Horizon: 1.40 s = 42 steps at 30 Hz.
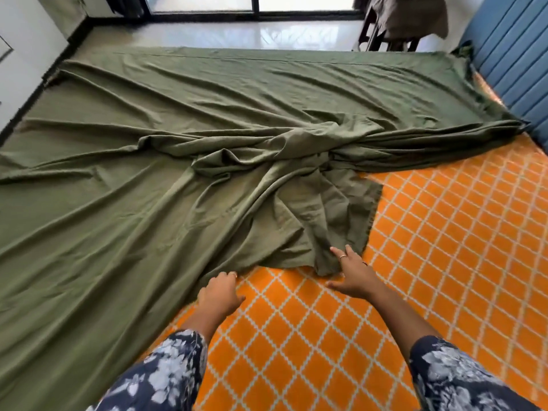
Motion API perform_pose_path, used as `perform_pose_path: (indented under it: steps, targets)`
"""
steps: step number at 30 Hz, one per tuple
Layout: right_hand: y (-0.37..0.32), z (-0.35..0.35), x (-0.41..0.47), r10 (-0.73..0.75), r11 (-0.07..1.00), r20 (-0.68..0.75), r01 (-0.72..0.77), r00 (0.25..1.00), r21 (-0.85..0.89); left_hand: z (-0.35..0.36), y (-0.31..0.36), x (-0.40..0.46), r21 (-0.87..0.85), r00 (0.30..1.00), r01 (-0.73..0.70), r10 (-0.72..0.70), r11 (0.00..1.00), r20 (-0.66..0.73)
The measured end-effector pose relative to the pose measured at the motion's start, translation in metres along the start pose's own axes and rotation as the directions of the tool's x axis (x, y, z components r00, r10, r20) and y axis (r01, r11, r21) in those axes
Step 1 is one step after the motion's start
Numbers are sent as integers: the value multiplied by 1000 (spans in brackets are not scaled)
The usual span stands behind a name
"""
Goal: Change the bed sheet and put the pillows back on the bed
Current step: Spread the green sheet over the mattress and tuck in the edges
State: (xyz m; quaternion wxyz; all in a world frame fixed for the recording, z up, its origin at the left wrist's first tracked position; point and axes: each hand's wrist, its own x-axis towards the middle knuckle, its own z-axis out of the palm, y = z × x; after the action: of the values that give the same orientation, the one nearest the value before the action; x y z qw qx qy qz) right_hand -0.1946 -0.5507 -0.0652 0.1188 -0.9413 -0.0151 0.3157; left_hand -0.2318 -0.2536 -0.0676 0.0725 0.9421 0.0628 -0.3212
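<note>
Green sheet (pixel 148 161) covers left and centre of frame, spread over the bed; wrinkled, bunched into a twisted gather at mid-frame; far edge runs along upper frame; near edge crosses diagonally at lower centre. Left hand (pixel 219 295) at lower centre, on the sheet's near edge; fingers curled at the hem, but whether they pinch the cloth cannot be told. Right hand (pixel 353 277) just right of it; fingers (pixel 338 253) spread wide, tips resting on a loose flap of the sheet. Orange lattice-patterned sheet (pixel 444 232) exposed at right and lower centre, lying under the green one. Blue panelled headboard (pixel 516 54) at upper right.
</note>
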Motion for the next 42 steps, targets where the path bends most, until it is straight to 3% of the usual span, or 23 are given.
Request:
perform_pose_path:
  steps: [4,7,10,13,15,18,22,24,28,32,38,42]
  targets:
    - [34,13,69,-33,977,-73,17,997,-211,30,3,56,-25,987,63,-66,998,-145]
    - [54,12,109,-65,983,-7,63,998,-171,53,0,79,-46,972,95,-102,994,-212]
    - [65,10,134,-95,995,58,97,994,-26,64,-10,85,-58,919,30,-50,998,-391]
    - [59,14,148,-96,980,-203,129,974,155,59,-11,92,-145,868,15,-85,989,-490]
    - [53,13,153,-112,948,-353,206,929,241,48,0,96,-247,835,65,-189,967,-517]
    - [52,3,154,-140,955,-419,234,897,182,38,9,90,-437,822,117,-334,892,-462]
    - [72,-15,122,-196,976,-335,149,922,-161,65,14,56,-427,927,113,-250,897,-281]
    - [91,-16,90,-162,965,-269,95,949,-243,87,22,26,-371,974,93,-162,924,-158]
    - [145,7,11,-112,948,-194,47,974,-314,129,61,-48,-355,993,101,-117,929,-25]
    - [204,50,-83,-26,944,-172,-32,985,-328,180,104,-139,-105,989,20,-5,994,148]
    - [271,111,-270,-39,807,-24,17,999,-591,254,109,-303,194,996,-15,-1,981,86]
    - [296,139,-374,-79,805,48,93,996,-586,262,114,-373,227,998,-59,54,972,31]
